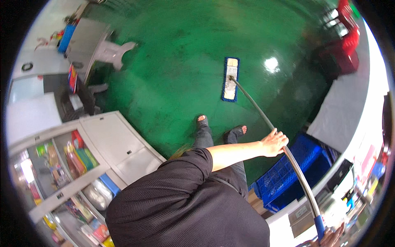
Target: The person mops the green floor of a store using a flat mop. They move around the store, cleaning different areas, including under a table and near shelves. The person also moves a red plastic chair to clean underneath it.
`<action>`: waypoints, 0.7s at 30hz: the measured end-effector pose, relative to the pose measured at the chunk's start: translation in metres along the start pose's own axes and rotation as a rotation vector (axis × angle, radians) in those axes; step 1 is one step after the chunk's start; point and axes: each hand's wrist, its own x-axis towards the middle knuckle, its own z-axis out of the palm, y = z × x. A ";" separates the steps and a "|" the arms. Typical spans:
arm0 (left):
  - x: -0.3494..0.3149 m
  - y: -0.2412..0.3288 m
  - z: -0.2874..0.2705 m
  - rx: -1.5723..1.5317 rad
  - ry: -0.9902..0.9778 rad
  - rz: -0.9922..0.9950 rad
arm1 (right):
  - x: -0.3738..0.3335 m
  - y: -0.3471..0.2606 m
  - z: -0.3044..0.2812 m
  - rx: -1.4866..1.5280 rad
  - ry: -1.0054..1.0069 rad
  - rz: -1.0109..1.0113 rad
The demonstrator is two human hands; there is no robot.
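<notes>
A flat mop (231,84) with a white top plate and blue fringe lies on the green floor, ahead of my feet. Its metal pole runs from the plate down to the lower right, ending in a blue grip (319,227). Partway along the pole, my left hand (275,143) is closed round it, with the arm stretched across to the right. At the blue grip, by the picture's lower right rim, my right hand (332,236) holds the upper end; part of that hand is cut off.
Blue plastic crates (288,177) stand close on my right, beside a cardboard box (301,218) and a cluttered counter. Red chairs (349,45) are at the far right. On my left is a pale cabinet (117,138) with goods in it; a grey plastic stool (113,53) stands beyond.
</notes>
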 end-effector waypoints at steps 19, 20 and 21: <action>-0.413 -0.281 -0.207 0.179 0.552 -0.981 | -0.058 -0.494 0.300 1.177 -0.928 0.096; -0.420 -0.287 -0.213 0.203 0.593 -1.029 | -0.058 -0.509 0.308 1.299 -1.028 0.170; -0.422 -0.297 -0.224 0.116 0.519 -1.059 | -0.053 -0.521 0.312 1.300 -0.994 0.136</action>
